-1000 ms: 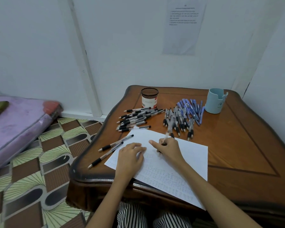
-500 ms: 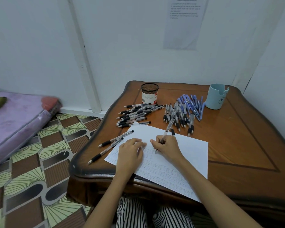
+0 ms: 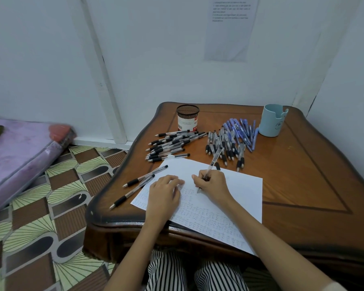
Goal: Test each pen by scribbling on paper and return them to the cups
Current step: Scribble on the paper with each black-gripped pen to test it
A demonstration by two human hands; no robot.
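Observation:
A white sheet of paper [image 3: 237, 187] covered in rows of small scribbles lies on the wooden table [image 3: 303, 185]. My right hand [image 3: 213, 184] grips a clear black-grip pen [image 3: 213, 162], tip on the paper. My left hand [image 3: 164, 192] lies flat on the sheet's left part. Behind the sheet are a pile of black pens [image 3: 170, 144], a second black-grip pile [image 3: 223, 148] and a pile of blue pens [image 3: 241, 131]. Two black pens [image 3: 141, 181] lie left of the paper. A black mesh cup [image 3: 187, 117] and a light blue cup [image 3: 272, 120] stand at the back.
The table's near-left edge is curved and drops to a patterned floor [image 3: 40, 206]. A purple mattress [image 3: 15, 156] lies at far left. White walls stand close behind and to the right, with a printed notice [image 3: 229, 28] taped up.
The view has tilted and shifted slightly. My right hand has moved the pen a little across the paper, and its barrel now shows sharply; my left hand stays on the sheet.

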